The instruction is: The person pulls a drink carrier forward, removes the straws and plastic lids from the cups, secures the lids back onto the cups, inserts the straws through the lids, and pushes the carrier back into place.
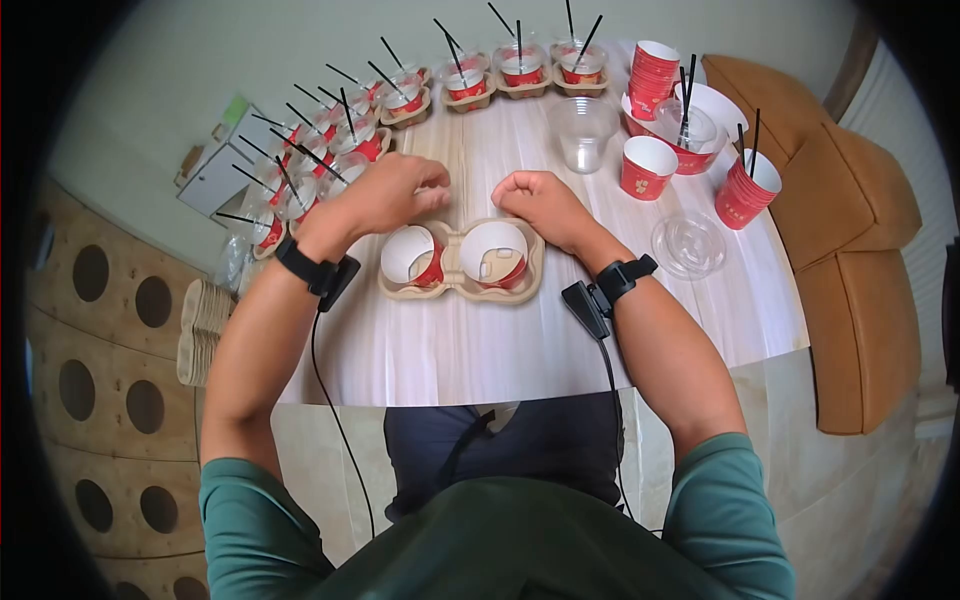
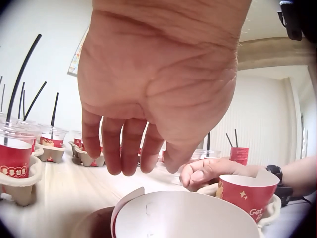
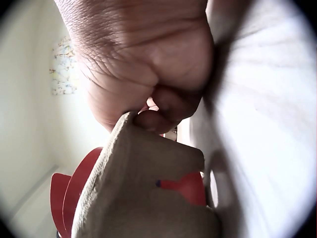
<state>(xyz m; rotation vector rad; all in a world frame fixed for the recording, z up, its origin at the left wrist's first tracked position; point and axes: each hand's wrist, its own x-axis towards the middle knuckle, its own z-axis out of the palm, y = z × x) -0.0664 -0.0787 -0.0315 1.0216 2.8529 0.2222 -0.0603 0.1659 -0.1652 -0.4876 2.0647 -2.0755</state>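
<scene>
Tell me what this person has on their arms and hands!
Short green sleeves, the left sleeve and right sleeve, stop above the elbows. Each wrist wears a black band, left band and right band, with a small black camera. A thin black cable trails from each. The left hand and right hand show no gloves.

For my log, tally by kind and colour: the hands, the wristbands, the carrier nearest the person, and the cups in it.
Bare hands: 2 (left hand, right hand)
Black wristbands: 2
Tan two-cup pulp carrier: 1
Red paper cups with white insides: 2
Total: 7
</scene>
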